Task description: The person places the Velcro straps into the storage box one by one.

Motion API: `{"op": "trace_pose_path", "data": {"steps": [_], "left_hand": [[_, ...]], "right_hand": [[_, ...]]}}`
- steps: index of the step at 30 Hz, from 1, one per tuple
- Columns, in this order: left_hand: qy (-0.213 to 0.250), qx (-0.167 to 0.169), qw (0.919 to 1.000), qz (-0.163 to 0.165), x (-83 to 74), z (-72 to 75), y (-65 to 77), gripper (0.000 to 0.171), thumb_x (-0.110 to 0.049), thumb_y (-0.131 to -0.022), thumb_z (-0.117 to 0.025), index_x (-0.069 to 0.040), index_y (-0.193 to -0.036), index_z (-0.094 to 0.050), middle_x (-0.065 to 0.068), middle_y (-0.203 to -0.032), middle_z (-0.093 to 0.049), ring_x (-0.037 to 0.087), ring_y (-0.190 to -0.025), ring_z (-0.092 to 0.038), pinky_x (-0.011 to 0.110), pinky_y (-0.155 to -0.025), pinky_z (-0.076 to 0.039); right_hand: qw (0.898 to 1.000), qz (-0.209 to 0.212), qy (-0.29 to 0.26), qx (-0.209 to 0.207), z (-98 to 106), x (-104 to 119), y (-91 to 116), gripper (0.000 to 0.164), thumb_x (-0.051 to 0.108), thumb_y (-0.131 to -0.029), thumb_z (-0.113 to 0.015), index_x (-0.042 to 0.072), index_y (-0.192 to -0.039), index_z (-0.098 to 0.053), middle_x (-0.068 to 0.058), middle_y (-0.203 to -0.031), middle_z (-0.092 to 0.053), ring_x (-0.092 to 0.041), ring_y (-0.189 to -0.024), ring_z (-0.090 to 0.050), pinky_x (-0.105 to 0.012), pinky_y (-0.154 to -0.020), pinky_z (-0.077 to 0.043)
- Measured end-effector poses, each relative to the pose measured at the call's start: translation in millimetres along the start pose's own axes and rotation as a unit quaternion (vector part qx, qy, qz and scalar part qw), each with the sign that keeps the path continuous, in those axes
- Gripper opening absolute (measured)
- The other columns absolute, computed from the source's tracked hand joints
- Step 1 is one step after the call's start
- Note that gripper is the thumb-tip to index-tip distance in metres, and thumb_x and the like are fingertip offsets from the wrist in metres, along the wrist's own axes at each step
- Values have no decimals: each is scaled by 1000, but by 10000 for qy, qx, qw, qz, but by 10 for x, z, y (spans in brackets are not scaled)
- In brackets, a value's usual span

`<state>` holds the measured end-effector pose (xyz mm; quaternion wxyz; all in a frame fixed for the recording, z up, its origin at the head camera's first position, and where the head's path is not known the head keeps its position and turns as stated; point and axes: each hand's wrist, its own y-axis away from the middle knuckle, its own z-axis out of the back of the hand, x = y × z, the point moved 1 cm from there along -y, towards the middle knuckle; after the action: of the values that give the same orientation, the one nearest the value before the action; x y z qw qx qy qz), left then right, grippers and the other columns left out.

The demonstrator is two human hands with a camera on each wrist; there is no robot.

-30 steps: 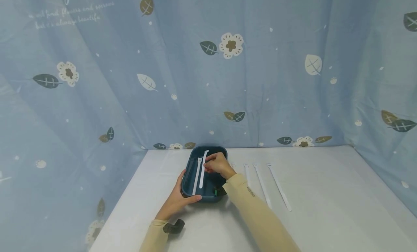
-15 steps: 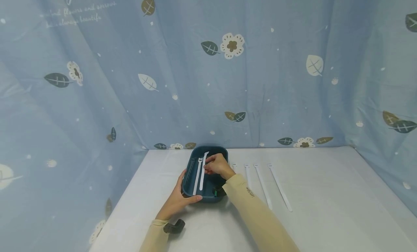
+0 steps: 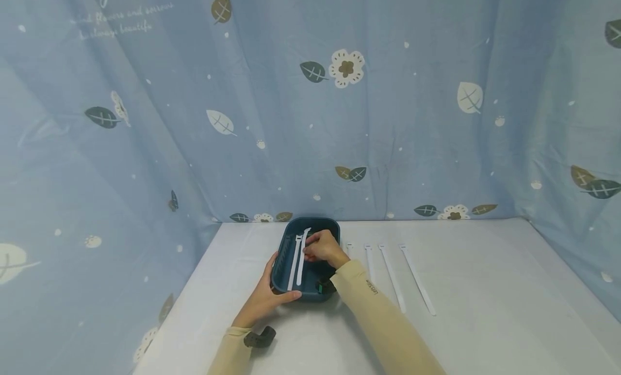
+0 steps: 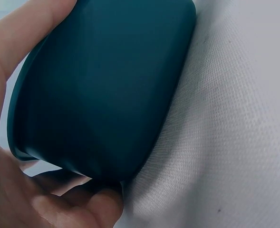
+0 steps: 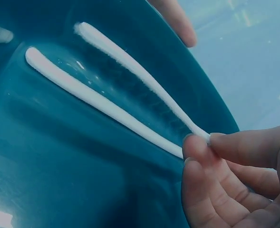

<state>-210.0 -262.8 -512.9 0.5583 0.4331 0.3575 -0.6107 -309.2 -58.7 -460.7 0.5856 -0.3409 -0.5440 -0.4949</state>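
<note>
In the head view my left hand (image 3: 264, 298) holds a dark teal plastic basket (image 3: 310, 296) at its near left corner. Its thumb lies over the rim; the left wrist view shows curled fingers (image 4: 99, 209) against the side wall (image 4: 101, 90). My right hand (image 3: 324, 248) is over the basket and pinches a white hook-and-loop cable tie (image 3: 301, 267) between thumb and fingertips. Beside it in the basket lies another white tie (image 3: 293, 267), roughly parallel. In the right wrist view the pinched tie (image 5: 144, 76) slants above the basket floor, its fuzzy surface showing.
Right of the basket, several more white ties (image 3: 418, 280) lie on the white-covered table (image 3: 485, 289), partly hidden by the right sleeve (image 3: 383, 316). A blue patterned curtain (image 3: 388, 122) hangs behind and at both sides.
My right hand has lowered slightly, and the pinched tie has come a little toward the near end of the basket. The left hand keeps its hold on the basket.
</note>
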Motion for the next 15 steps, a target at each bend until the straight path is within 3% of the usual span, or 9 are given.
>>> {"op": "trace_pose_path", "data": {"steps": [15], "left_hand": [[-70, 1, 10000, -20, 10, 7, 6, 121, -35, -79, -90, -36, -166, -6, 15, -170, -25, 35, -147, -42, 58, -118, -36]], "right_hand": [[9999, -77, 109, 39, -20, -44, -36, 23, -6, -90, -72, -10, -112, -66, -12, -76, -74, -10, -57, -67, -31, -65, -64]]}}
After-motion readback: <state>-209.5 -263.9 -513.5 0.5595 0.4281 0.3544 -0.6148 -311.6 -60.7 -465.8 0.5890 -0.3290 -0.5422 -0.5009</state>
